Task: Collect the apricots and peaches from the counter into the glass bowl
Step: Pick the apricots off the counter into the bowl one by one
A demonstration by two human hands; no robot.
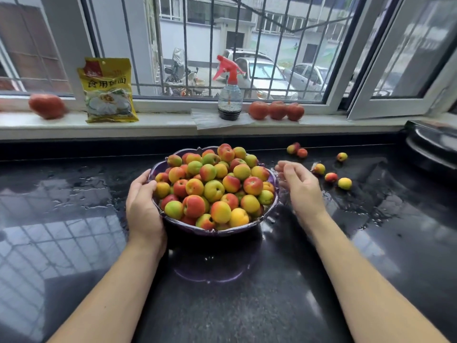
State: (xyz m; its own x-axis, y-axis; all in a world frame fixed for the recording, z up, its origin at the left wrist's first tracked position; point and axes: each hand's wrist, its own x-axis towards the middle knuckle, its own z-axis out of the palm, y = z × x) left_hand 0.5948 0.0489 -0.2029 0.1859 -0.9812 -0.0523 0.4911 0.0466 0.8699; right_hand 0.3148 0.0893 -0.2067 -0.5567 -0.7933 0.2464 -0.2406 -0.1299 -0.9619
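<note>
A purple glass bowl (158, 169) heaped with several apricots (214, 186) stands in the middle of the black counter. My left hand (143, 206) grips the bowl's left rim. Just right of the bowl hovers my right hand (300, 186), fingers relaxed and holding nothing. Several loose apricots lie on the counter to the right: a pair near the back (296, 149), one far right (342, 156), and three close to my right hand (331, 177).
The wet black counter (222, 305) reflects the window. On the sill stand a yellow packet (108, 91), a spray bottle (228, 95), three red peaches (277, 110) and one more at the left (47, 105). A dark pan (432, 144) sits at the far right.
</note>
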